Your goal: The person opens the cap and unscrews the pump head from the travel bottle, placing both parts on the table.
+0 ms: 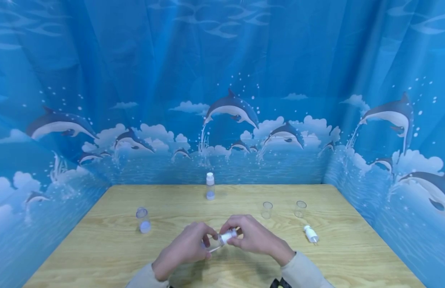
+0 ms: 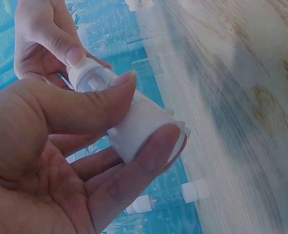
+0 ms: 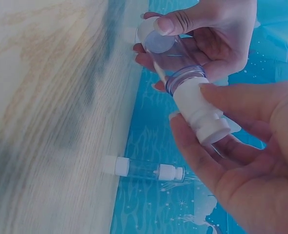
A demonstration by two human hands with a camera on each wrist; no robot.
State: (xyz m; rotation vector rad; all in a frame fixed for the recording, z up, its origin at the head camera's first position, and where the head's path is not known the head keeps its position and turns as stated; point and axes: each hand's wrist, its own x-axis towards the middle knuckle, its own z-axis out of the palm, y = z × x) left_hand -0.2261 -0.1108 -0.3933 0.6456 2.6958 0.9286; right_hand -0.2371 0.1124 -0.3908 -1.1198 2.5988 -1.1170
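Observation:
Just in front of the person, both hands meet on one small clear pump bottle held tilted above the table. The left hand grips its lower part, thumb and fingers around the white base. At the other end, the right hand pinches the white pump top between thumb and fingers. This pump top sits at the bottle's neck, in line with the clear body. A blue-tinted ring shows where the two parts meet.
A bottle with a white pump stands at the back of the wooden table. To the left is a topless clear bottle. On the right are two clear caps and a loose white pump lying down. Dolphin-print curtains surround the table.

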